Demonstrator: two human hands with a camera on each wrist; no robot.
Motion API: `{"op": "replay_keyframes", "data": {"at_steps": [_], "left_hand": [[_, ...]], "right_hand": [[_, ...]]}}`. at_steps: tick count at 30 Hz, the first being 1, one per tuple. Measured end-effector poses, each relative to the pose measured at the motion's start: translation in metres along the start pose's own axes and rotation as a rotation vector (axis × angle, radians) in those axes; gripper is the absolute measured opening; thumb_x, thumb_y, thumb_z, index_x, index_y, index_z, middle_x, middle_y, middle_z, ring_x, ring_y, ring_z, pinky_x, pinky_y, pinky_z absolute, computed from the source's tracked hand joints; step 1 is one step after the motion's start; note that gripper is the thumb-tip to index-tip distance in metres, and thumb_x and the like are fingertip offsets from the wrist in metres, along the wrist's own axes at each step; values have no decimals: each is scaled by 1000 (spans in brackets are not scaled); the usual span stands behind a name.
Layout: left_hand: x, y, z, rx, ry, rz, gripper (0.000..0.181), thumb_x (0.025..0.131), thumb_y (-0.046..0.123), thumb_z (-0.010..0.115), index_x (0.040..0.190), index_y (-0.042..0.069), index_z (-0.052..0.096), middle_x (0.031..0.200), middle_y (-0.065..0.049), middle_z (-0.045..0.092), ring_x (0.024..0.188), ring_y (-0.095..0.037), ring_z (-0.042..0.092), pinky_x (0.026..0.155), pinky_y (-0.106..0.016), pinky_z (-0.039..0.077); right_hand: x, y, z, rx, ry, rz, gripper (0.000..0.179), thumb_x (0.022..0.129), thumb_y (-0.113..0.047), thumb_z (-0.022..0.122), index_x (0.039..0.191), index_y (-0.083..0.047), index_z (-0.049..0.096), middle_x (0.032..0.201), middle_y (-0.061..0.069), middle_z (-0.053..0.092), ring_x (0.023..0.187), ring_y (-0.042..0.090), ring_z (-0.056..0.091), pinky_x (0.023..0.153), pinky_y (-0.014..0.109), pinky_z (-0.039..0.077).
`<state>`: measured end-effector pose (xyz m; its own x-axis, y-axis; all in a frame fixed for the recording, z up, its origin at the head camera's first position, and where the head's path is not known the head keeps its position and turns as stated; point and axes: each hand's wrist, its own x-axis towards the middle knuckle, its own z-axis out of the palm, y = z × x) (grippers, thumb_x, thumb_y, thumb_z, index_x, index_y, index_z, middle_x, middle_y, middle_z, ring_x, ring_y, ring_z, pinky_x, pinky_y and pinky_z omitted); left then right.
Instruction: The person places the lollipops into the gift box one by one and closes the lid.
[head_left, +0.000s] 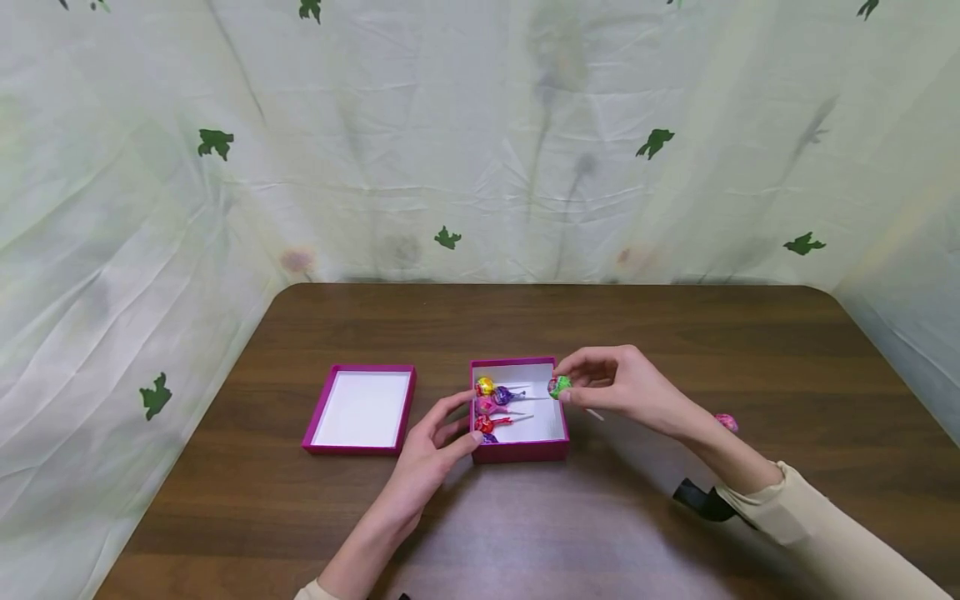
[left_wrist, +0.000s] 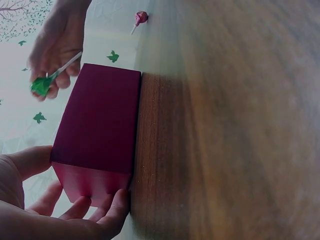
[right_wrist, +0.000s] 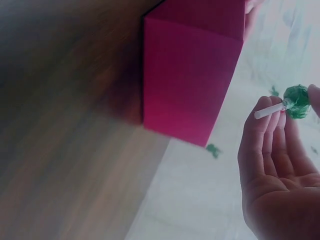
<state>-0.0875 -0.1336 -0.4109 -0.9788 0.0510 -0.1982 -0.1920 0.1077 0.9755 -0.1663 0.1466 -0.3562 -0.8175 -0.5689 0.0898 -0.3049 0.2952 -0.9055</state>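
Our right hand (head_left: 618,379) pinches one crinkly-wrapped lollipop (head_left: 558,386) at one square box's (head_left: 521,452) right edge; our spread left hand (head_left: 426,446) touches the left.

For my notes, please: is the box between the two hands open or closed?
Open. The box shows its white inside with lollipops in it, and the matching lid lies apart on the table.

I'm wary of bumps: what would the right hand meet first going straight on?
Likely the magenta box, at its right rim, with the green lollipop pinched in the right hand leading. The left wrist view suggests the hand is higher, so it may pass over; depth is unclear.
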Motion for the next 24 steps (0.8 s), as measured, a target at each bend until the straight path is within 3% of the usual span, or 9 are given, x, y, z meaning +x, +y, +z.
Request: {"op": "replay_keyframes", "data": {"at_steps": [11,24], "left_hand": [[1,-2,0,-3,-8,4,51,91,17,70,139,26,54,149,0,41,129,-30,48,101,-55,40],[1,-3,-1,-10,-10,24,50,92,16,69,138,25,55,148,1,42,129,-30,48,101,-53,41]], "right_hand": [[26,-14,27,40,-63,-87,24,83,-22,81,104,-15,72,93,4,69,80,24,64,65,34,54],[57,0,38,-147,-170,-32,22,83,-25,80,102,-20,71,89,-6,69,80,15,65,67,34,53]]}}
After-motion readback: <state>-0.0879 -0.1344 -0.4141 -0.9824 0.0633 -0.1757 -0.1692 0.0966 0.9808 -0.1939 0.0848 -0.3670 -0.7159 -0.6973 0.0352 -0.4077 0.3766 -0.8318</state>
